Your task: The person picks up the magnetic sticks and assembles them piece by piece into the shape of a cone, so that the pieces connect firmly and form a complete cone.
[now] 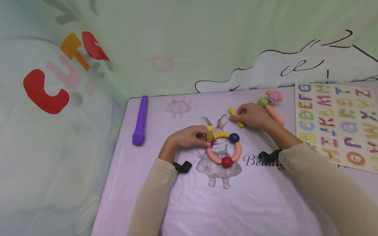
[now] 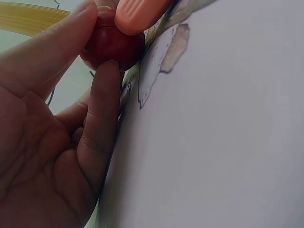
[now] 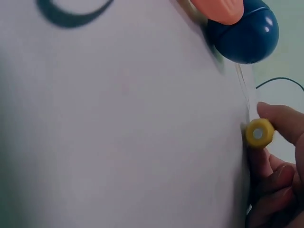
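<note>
A ring of curved orange rods (image 1: 238,151) and a curved yellow rod (image 1: 221,134), joined by balls, lies on the table cover. My left hand (image 1: 191,137) pinches a red ball (image 2: 114,45) at the ring's left side between thumb and fingers. From that ball a yellow stick (image 1: 209,133) points upward. Beyond the ring, my right hand (image 1: 253,115) grips another yellow stick (image 1: 232,112) at the cover; the right wrist view shows its end with a silvery disc. A blue ball (image 1: 234,138) and a second red ball (image 1: 227,162) sit on the ring.
Behind my right forearm lie an orange rod (image 1: 275,115), a green ball (image 1: 262,101) and a small pink toy (image 1: 274,96). An alphabet board (image 1: 314,126) covers the right side. A purple stick-like toy (image 1: 140,121) lies at left. Printed fabric hangs behind.
</note>
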A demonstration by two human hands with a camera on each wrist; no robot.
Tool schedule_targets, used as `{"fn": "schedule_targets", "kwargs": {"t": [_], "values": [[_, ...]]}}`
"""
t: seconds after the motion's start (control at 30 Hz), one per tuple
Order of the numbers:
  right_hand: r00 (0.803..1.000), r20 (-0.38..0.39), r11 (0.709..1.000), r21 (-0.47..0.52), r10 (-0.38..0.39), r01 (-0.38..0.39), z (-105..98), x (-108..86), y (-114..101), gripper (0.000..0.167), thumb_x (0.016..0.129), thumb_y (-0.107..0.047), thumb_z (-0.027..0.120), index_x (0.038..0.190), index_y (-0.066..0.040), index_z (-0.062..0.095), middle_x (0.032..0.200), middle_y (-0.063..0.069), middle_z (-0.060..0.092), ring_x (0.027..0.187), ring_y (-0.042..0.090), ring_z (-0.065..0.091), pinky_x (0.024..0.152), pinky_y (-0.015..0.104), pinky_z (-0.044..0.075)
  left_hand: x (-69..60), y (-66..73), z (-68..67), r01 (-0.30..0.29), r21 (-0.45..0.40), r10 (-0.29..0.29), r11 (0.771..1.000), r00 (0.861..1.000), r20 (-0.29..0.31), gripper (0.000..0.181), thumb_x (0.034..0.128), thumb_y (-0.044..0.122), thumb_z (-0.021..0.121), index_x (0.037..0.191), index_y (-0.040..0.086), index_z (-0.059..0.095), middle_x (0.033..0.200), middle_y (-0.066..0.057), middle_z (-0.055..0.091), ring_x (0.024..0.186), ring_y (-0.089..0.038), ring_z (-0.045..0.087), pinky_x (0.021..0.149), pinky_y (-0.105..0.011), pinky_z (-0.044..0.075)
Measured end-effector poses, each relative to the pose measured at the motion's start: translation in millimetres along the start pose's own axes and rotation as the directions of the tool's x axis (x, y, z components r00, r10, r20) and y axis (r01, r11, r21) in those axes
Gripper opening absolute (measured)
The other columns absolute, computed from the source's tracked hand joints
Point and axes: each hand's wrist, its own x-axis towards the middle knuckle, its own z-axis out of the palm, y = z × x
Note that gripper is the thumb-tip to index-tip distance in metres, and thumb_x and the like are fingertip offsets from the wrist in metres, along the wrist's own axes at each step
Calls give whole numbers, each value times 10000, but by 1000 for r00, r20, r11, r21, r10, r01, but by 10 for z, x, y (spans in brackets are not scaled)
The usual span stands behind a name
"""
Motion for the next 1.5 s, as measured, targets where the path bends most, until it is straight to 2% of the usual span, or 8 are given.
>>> {"fn": "schedule_targets", "kwargs": {"t": [0.3, 0.43, 0.57, 0.83, 0.93, 1.13, 1.33, 1.5], "values": [[998, 49, 992, 120, 31, -36, 16, -126, 32, 515, 970, -595, 598, 1029, -85, 635, 859, 46, 560, 809, 217, 485, 655, 306, 355, -4, -14, 6, -9, -30, 9, 999, 1000, -6, 226, 942, 177, 748, 1165, 141, 746, 1069, -9, 623, 917, -155, 523, 821, -222, 431], [996, 85, 984, 175, 10, -25, 37, -171, 58, 531, 985, -615, 556, 1065, -94, 620, 876, 50, 548, 816, 220, 478, 669, 300, 363, -9, -10, 6, -8, -38, 7, 999, 1000, -8, 222, 939, 171, 750, 1159, 142, 745, 1072, -6, 625, 924, -160, 525, 827, -223, 434], [993, 117, 969, 247, -23, -7, 76, -216, 60, 503, 1020, -573, 522, 1118, -85, 592, 869, 47, 515, 802, 215, 464, 669, 293, 362, -10, -12, 8, -10, -37, 9, 999, 1000, -10, 213, 935, 182, 756, 1145, 147, 743, 1070, -1, 624, 934, -155, 528, 839, -225, 435], [986, 161, 917, 398, -37, -31, 115, -315, 43, 464, 1053, -524, 484, 1205, -86, 482, 681, 55, 504, 612, 228, 487, 572, 290, 382, -5, -22, 13, -13, -40, 13, 999, 1000, -13, 207, 935, 185, 757, 1137, 145, 740, 1062, 2, 623, 936, -148, 522, 843, -228, 432], [991, 129, 906, 423, -42, -17, 118, -340, 53, 455, 1059, -514, 474, 1223, -90, 470, 697, 58, 528, 640, 236, 503, 596, 291, 400, -5, -19, 13, -7, -42, 6, 999, 1000, -14, 213, 933, 190, 760, 1141, 145, 741, 1065, 1, 623, 939, -150, 523, 844, -232, 432], [999, -5, 869, 493, -39, 36, 124, -435, 108, 411, 1066, -478, 477, 1236, -105, 466, 772, 76, 594, 690, 235, 561, 635, 277, 475, 1, -26, 16, -15, -40, 15, 999, 1000, -13, 212, 937, 191, 756, 1143, 144, 743, 1074, 5, 625, 938, -157, 528, 840, -228, 435], [991, -103, 848, 513, -91, 131, 126, -562, 107, 390, 1068, -422, 507, 1273, -91, 481, 948, 68, 723, 794, 268, 665, 700, 283, 583, -3, -18, 14, -21, -38, 20, 999, 1000, -15, 208, 937, 189, 753, 1141, 149, 746, 1086, 5, 625, 940, -157, 532, 844, -224, 435], [979, -169, 847, 499, -116, 186, 113, -639, 19, 339, 1052, -370, 564, 1257, -106, 508, 1059, 46, 735, 866, 189, 698, 746, 263, 601, -11, -8, 8, -17, -40, 17, 999, 1000, -18, 212, 938, 178, 751, 1145, 134, 748, 1085, -1, 629, 932, -161, 534, 837, -224, 435]]}}
